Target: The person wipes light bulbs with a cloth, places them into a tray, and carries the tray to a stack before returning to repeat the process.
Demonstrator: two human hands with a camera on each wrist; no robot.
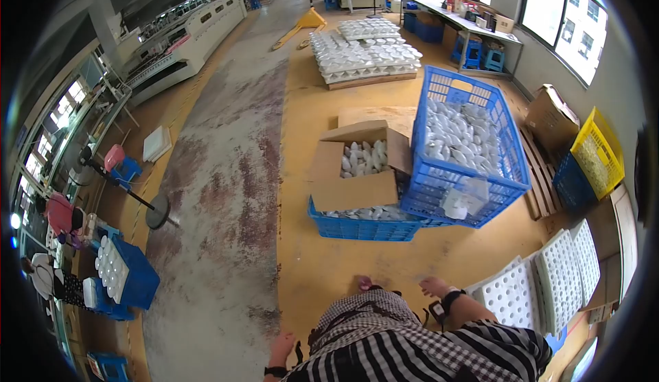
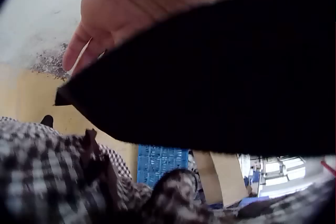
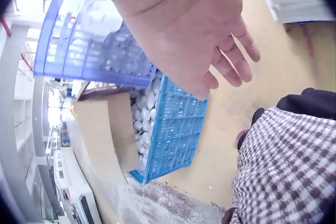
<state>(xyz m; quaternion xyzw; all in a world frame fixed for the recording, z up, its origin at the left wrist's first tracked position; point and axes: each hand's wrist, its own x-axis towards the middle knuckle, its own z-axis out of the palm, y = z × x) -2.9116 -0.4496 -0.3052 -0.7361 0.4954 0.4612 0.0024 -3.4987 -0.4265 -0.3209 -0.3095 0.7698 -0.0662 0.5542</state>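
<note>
My left hand (image 1: 281, 348) hangs low at my side over the grey floor strip, holding nothing. In the left wrist view a black strap hides part of this hand (image 2: 136, 3). My right hand (image 1: 434, 287) is held out on the other side, empty, its fingers loosely extended in the right wrist view. Ahead stands a tall blue crate (image 1: 420, 193) full of white bulb-shaped pieces (image 1: 458, 135). Beside it an open cardboard box (image 1: 353, 193) holds similar pieces, resting on a lower blue crate (image 1: 364, 229) that contains more of them.
White trays with round holes (image 1: 508, 296) lean at my right. Stacked white trays (image 1: 364, 56) sit on a pallet ahead, near a yellow pallet jack (image 1: 309, 21). A yellow crate (image 1: 604, 148) stands by the right wall. Two people (image 1: 51, 282) are at the left workbench, near a pole stand (image 1: 158, 212).
</note>
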